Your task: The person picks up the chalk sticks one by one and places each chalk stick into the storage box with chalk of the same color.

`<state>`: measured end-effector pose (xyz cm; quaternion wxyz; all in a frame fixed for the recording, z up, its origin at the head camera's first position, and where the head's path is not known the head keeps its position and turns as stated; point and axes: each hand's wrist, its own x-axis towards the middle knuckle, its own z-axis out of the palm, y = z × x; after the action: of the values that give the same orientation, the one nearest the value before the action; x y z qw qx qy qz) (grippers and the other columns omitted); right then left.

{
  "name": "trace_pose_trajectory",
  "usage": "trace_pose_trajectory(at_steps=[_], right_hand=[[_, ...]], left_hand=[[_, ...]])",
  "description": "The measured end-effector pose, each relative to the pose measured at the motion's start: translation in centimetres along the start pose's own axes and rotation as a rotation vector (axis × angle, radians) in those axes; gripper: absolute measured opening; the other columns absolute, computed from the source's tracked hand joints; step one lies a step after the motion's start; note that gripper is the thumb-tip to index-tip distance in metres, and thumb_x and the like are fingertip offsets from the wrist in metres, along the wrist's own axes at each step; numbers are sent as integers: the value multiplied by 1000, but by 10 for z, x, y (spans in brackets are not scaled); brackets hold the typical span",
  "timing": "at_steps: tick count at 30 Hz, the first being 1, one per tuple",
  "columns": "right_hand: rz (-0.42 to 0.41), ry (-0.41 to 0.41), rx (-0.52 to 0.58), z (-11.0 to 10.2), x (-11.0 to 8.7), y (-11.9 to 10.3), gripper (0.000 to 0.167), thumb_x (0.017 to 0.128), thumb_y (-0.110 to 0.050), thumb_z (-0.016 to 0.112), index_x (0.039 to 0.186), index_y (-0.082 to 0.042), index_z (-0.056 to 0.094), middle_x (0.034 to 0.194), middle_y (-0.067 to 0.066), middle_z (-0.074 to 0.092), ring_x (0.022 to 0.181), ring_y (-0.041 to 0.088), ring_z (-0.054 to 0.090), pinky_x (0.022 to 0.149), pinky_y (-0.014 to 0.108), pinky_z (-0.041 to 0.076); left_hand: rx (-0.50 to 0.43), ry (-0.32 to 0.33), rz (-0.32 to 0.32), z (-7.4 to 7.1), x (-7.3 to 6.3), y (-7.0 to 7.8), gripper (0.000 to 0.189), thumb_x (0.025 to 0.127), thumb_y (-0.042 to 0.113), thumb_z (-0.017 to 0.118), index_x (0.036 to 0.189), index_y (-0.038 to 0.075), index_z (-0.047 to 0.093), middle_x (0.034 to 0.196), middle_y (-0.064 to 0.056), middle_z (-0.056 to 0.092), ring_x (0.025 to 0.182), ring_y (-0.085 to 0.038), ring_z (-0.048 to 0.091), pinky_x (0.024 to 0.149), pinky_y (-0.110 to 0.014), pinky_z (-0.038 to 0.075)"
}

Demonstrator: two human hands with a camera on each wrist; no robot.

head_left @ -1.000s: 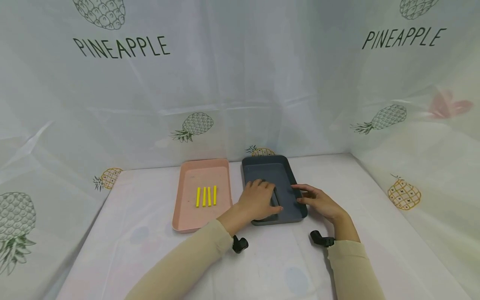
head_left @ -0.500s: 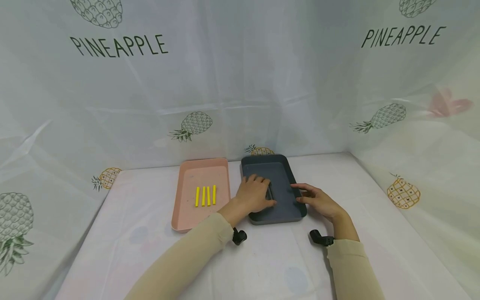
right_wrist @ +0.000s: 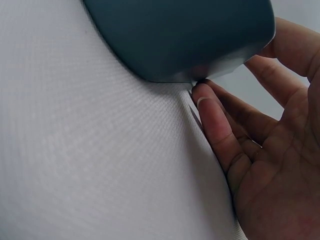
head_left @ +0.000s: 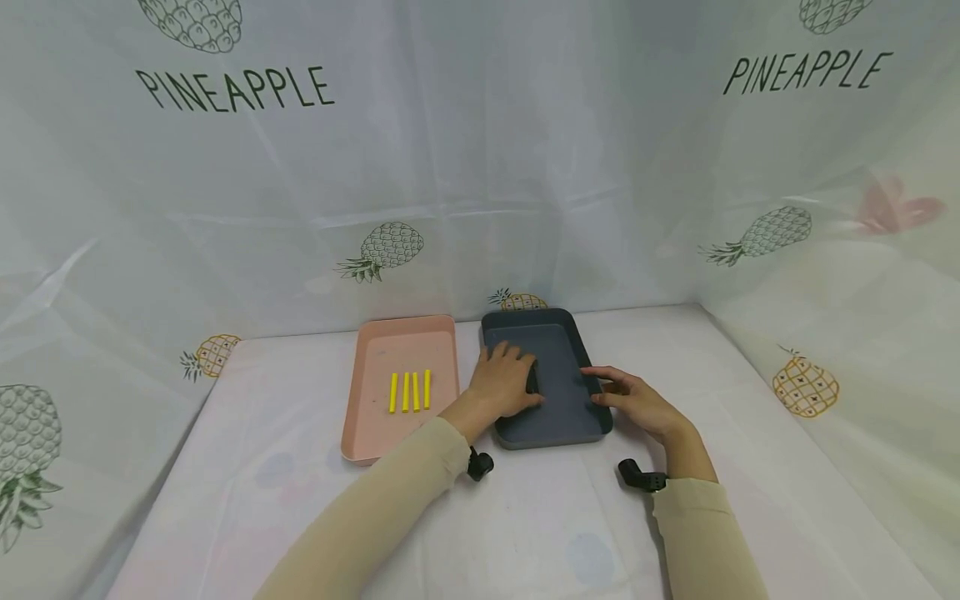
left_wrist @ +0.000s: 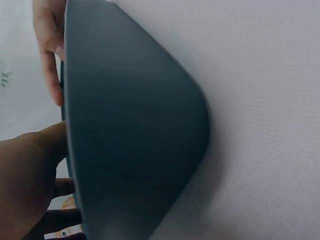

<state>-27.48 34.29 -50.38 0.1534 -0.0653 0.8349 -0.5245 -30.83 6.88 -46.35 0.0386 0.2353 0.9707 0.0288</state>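
Note:
A dark grey tray (head_left: 566, 417) lies on the table. Inside its left half my left hand (head_left: 498, 383) holds a dark, flat-edged object (head_left: 533, 379), its fingers on the far side and its thumb on the near side. The hand covers most of that object, so its kind cannot be told. My right hand (head_left: 645, 406) holds the tray's right rim; in the right wrist view its fingertips (right_wrist: 212, 117) touch the tray's outer wall (right_wrist: 185, 35). The left wrist view shows the tray's near wall (left_wrist: 130, 110) hiding the left fingertips.
Left of the dark tray stands a pink tray (head_left: 367, 425) with several yellow sticks (head_left: 416, 392) lying side by side in it. A white cloth (head_left: 525, 533) covers the table. A pineapple-print curtain (head_left: 525, 167) rises behind and at both sides.
My left hand has moved left inside the dark tray together with the dark object. My right hand has stayed on the rim. The yellow sticks have not moved.

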Motion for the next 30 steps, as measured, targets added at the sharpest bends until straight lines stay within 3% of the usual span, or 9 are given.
trace_pose_trajectory(at_steps=[12, 30], right_hand=[[7, 2, 5, 0, 0, 1, 57, 100, -26, 70, 153, -21, 51, 158, 17, 47, 145, 42, 43, 120, 71, 27], [-2, 8, 9, 1, 1, 3, 56, 99, -26, 71, 152, -20, 53, 159, 17, 46, 145, 43, 43, 121, 72, 24]], left_hand=[[8, 5, -20, 6, 10, -4, 81, 90, 68, 68, 156, 25, 48, 163, -5, 44, 157, -33, 30, 128, -60, 23], [14, -8, -18, 11, 15, -4, 79, 92, 72, 60, 157, 30, 46, 164, -4, 43, 158, -34, 28, 129, -63, 17]])
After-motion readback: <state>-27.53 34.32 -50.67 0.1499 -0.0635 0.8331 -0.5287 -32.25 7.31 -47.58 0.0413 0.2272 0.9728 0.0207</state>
